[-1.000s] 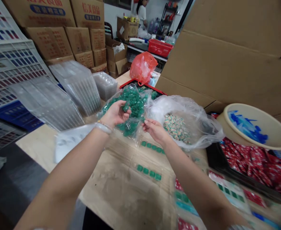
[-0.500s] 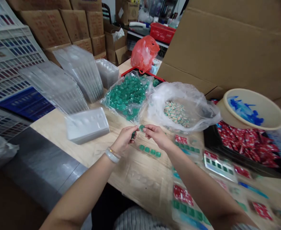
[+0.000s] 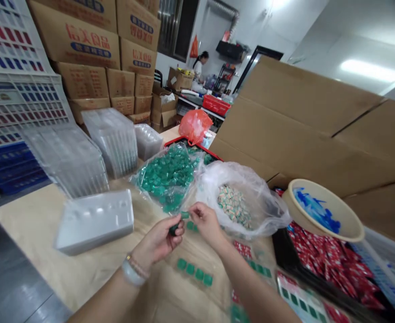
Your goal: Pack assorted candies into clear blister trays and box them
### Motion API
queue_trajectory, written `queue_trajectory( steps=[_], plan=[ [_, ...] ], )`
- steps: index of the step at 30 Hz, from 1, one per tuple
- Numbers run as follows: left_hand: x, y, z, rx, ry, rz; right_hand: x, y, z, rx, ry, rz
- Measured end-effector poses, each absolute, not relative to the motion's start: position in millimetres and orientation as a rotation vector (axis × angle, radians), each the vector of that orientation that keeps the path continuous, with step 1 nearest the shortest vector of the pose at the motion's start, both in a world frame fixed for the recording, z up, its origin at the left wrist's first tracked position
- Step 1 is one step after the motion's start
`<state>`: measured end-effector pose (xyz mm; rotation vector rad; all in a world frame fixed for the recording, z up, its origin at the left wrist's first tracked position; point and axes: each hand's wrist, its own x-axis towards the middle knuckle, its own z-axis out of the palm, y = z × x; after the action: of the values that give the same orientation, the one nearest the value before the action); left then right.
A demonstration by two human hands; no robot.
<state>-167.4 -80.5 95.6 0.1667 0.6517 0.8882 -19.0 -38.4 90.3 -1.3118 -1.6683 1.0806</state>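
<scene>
My left hand (image 3: 163, 240), with a bracelet and a pale bangle at the wrist, is closed on small green plastic pieces. One green piece (image 3: 184, 215) sticks out at the thumb tip; a darker one shows under the fingers. Just right of it, my right hand (image 3: 206, 222) is pinched, its fingertips close to that piece; what lies between them is hidden. Below the hands, a row of green square pieces (image 3: 194, 272) lies on the table. More green pieces (image 3: 192, 226) show between the hands. Beyond is a clear bag of green pieces (image 3: 168, 172).
A plastic bag of small patterned pieces (image 3: 234, 204) lies to the right. Further right are a cream basin (image 3: 289, 202) with blue items and a black tray (image 3: 281, 251) of red packets. Clear plastic trays (image 3: 96, 220) are stacked left. Filled packs (image 3: 301, 298) lie lower right.
The view has tilted up, showing more boxes and a person in the background. My right fingers have shifted, and the green piece now sits at my left thumb tip.
</scene>
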Motion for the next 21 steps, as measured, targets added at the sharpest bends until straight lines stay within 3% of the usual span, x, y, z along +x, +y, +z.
queue_trajectory(
  steps=[3,7,9,15,21],
  plan=[
    [-170.2,-77.4,105.9,0.096,0.582,0.927,-4.2,9.7,115.3,-1.357,-1.796,0.739],
    [-174.0,-65.1,110.0,-0.146,0.575,0.974,-0.4,62.8,151.6,-1.309,-1.809,0.655],
    [-174.5,-57.7,107.2,-0.239,0.550,1.004,-7.3,68.4,159.8,-1.241,-1.779,0.794],
    [-167.9,-45.7,98.6,-0.281,0.466,1.059,-32.1,18.3,128.7,-1.220,-1.634,1.668],
    [-158.8,-51.0,98.3,-0.186,0.494,1.054,-36.6,-7.0,109.0,-1.206,-1.425,1.760]
  ],
)
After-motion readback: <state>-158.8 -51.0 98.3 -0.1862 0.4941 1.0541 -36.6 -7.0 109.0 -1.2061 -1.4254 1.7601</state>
